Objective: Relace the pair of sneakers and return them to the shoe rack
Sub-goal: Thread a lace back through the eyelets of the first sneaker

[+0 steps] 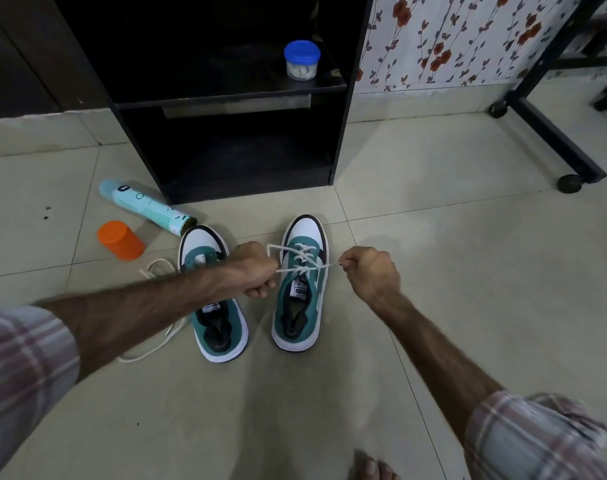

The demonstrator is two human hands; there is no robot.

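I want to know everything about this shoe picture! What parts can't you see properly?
- Left shoe, head view: its eyelets and tongue are hidden by the left forearm, so whether any lace is threaded cannot be told.
- Loose lace: its middle is hidden by the same forearm.
- Lace ends: hidden inside the left hand and right hand.
- Can: label print too small.
- Jar: white contents unclear.
- Rack: upper shelves too dark.

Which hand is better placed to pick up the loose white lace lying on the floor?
Left. The left hand is above the unlaced teal-and-white sneaker, nearest the loose white lace; the right hand is beyond the other sneaker.
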